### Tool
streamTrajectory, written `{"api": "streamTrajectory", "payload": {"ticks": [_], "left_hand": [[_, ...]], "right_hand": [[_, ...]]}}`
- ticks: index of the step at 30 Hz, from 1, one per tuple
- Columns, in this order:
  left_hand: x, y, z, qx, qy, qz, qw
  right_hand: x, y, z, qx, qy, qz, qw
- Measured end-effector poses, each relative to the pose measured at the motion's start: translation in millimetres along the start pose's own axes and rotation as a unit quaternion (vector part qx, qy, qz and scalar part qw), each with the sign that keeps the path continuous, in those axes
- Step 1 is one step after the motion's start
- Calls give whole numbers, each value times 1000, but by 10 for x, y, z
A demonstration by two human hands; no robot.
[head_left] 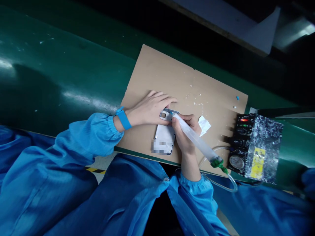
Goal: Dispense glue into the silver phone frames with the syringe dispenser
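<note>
Phone frame (165,133), silvery, flat, round-cornered, is spanned by half-open left hand (153,108), hold unclear; translucent plastic syringe (197,139) is pinched in right hand (186,135); yellow label (257,162) can't be read.

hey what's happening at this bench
A person's left hand rests across a phone-like shell on a brown board. The right hand grips a translucent syringe, its tip end at the shell's upper part. A clear tube leaves the syringe's green cap; a black box with a gauge stands to the right.
</note>
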State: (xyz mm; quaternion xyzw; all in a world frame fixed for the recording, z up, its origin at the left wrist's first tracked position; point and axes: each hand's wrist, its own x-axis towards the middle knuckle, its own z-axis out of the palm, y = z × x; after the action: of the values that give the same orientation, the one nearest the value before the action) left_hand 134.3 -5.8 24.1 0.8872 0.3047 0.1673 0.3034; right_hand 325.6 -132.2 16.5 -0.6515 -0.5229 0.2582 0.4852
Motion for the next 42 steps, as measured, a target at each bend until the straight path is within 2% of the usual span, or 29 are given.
{"api": "streamTrajectory", "payload": {"ticks": [9, 25, 42], "left_hand": [[-1, -7, 22, -4, 13, 5, 1000], [13, -12, 26, -5, 14, 4, 1000], [7, -28, 37, -8, 20, 12, 1000]], "right_hand": [[-4, 28, -12, -5, 0, 2, 1000], [-17, -73, -28, 4, -12, 15, 1000], [-13, 15, -18, -27, 18, -13, 999]]}}
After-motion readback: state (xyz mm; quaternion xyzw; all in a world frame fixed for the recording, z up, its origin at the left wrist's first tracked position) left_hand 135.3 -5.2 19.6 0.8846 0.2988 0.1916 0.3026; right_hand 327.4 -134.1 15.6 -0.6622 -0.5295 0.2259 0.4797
